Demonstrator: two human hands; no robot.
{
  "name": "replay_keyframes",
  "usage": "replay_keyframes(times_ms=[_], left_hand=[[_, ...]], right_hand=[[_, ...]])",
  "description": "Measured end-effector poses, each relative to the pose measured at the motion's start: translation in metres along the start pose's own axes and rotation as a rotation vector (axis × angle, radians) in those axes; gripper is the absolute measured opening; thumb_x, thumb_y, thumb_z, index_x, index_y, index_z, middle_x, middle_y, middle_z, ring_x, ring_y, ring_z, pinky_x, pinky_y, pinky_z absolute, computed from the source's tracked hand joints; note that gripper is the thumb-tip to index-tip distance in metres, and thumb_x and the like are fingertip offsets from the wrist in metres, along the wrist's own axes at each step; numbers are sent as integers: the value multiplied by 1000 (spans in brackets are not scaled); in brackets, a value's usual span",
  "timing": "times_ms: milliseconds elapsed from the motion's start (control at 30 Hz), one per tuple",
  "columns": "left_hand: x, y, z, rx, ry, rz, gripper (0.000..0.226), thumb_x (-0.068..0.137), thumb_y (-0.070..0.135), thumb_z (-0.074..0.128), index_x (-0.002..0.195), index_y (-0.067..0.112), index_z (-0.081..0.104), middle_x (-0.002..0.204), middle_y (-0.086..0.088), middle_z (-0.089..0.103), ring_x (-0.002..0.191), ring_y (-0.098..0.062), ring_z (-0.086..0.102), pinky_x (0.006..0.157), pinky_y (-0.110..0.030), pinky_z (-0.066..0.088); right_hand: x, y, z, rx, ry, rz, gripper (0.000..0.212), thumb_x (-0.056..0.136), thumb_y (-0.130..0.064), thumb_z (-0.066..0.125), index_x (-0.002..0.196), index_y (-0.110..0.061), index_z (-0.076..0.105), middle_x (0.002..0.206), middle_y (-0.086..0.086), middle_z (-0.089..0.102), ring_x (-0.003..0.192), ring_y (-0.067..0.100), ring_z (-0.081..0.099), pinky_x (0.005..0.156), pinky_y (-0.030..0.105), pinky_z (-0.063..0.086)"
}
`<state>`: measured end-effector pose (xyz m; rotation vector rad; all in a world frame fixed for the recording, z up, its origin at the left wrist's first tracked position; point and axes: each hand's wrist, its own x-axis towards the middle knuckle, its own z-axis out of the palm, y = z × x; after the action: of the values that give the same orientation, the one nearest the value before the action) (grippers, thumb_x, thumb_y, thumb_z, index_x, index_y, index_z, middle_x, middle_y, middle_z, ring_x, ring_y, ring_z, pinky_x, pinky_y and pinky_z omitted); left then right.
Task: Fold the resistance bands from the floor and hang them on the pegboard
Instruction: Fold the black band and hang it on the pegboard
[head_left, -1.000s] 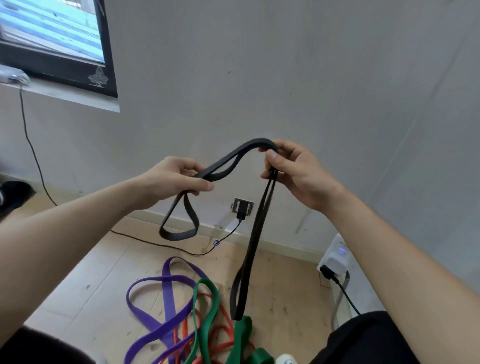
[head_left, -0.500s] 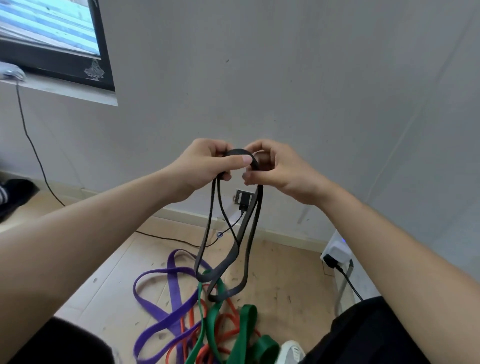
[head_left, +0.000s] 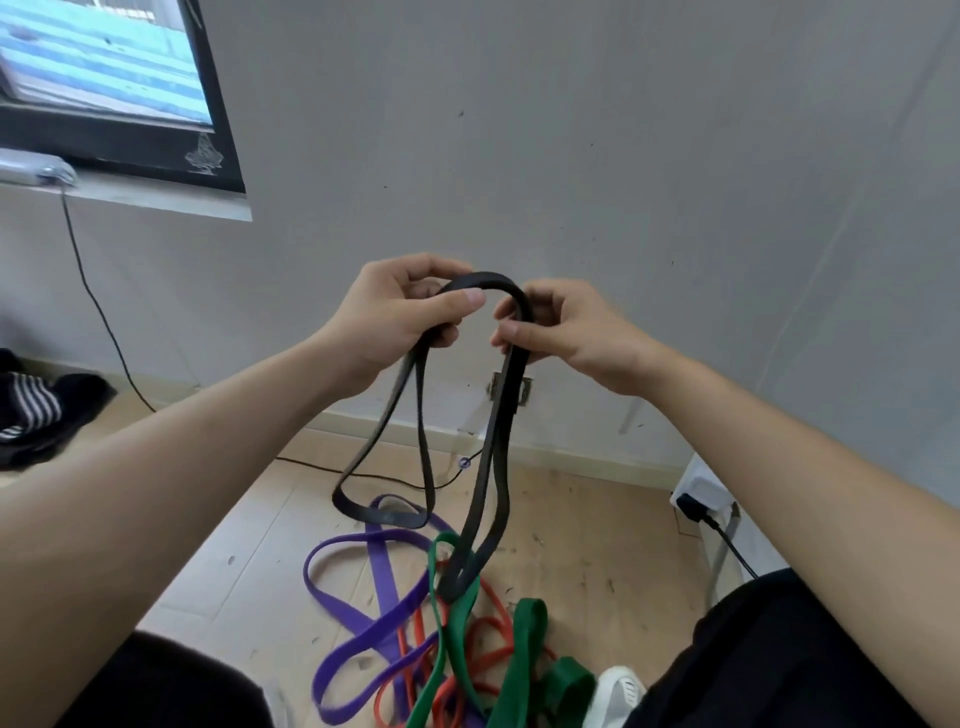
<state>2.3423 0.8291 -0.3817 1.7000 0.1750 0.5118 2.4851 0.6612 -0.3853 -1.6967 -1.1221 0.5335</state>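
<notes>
A black resistance band (head_left: 483, 467) hangs doubled over in front of me, arching between my two hands at chest height. My left hand (head_left: 400, 312) pinches the left side of the arch, with one loop dangling below it. My right hand (head_left: 571, 332) pinches the right side, from which a longer loop drops toward the floor. On the floor below lie a purple band (head_left: 384, 597), a green band (head_left: 462, 639) and a red-orange band (head_left: 488, 660), tangled together. No pegboard is in view.
A grey wall (head_left: 623, 156) stands close ahead with a socket (head_left: 524, 389) near the skirting and a black cable (head_left: 98, 306) running down from a window sill. A white power adapter (head_left: 701, 493) sits at right. Dark clothing (head_left: 47, 410) lies at left. My white shoe (head_left: 618, 691) is near the bands.
My hands came together from wide apart, then parted slightly. The band now hangs as two loops under a short arch instead of being stretched between the hands.
</notes>
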Motion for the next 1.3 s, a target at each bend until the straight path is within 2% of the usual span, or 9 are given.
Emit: replay_keyframes(times_ms=[133, 233, 300, 400, 600, 800, 1000, 1133, 1300], left_hand=[[-1, -6, -2, 60, 1, 12, 21, 87, 13, 78, 107, 10, 72, 89, -9, 76, 82, -18, 74, 81, -29, 60], [-1, -8, -2, 135, 0, 10, 20, 84, 17, 82, 102, 13, 75, 96, -6, 78, 92, -17, 74, 85, -29, 58], [-2, -8, -1, 140, -20, 6, 20, 84, 17, 82, 102, 11, 75, 97, -8, 78, 93, -20, 74, 88, -33, 60], [-1, -8, 3, 107, -33, 33, 18, 83, 15, 82, 100, 12, 77, 93, -5, 78, 91, -20, 74, 87, -34, 61], [0, -9, 7, 73, -40, 69, 18, 83, 12, 81, 101, 10, 77, 89, -1, 80, 85, -10, 75, 75, -20, 57], [0, -10, 12, 48, -68, 62, 21, 81, 10, 82, 102, 11, 77, 90, 0, 80, 87, -10, 75, 77, -20, 57], [-3, -30, 15, 148, -251, -34, 47, 78, 24, 88, 121, 18, 70, 112, -2, 77, 107, -16, 73, 97, -34, 57], [-8, -44, 31, 152, -338, -118, 37, 82, 18, 84, 116, 14, 71, 110, -3, 78, 106, -16, 73, 100, -38, 55], [-10, -57, 48, 184, -356, -130, 19, 86, 19, 80, 103, 13, 76, 104, -4, 77, 102, -12, 72, 94, -27, 52]], right_hand=[[1, -14, -5, -38, 88, -105, 18, 90, -10, 70, 107, -10, 65, 93, 14, 74, 87, 25, 73, 82, 45, 61], [0, -23, -5, -62, 170, -184, 17, 88, -11, 73, 105, -10, 68, 92, 20, 72, 82, 27, 69, 80, 50, 58], [0, -26, -5, -101, 205, -215, 17, 86, -14, 76, 103, -14, 69, 87, 14, 71, 79, 23, 66, 79, 47, 57], [-1, -29, -7, -170, 176, -236, 22, 87, -14, 76, 108, -13, 69, 91, 8, 73, 79, 21, 65, 80, 42, 57], [-5, -25, -6, -247, 49, -232, 35, 90, -15, 72, 125, -17, 67, 99, 11, 74, 89, 33, 69, 80, 37, 60], [-8, -29, -7, -281, 90, -291, 22, 88, -11, 74, 108, -19, 75, 95, -8, 75, 90, 17, 70, 82, 33, 57], [-13, -43, -11, -254, 111, -295, 26, 81, -5, 80, 104, -13, 74, 94, 1, 75, 87, 12, 71, 79, 32, 60], [-14, -48, -11, -184, 113, -298, 26, 76, 0, 82, 98, -14, 74, 88, -2, 74, 82, 6, 70, 78, 33, 60], [-13, -44, -18, -109, 235, -331, 23, 74, -2, 84, 92, -14, 75, 84, -2, 75, 79, 9, 69, 75, 31, 58]])
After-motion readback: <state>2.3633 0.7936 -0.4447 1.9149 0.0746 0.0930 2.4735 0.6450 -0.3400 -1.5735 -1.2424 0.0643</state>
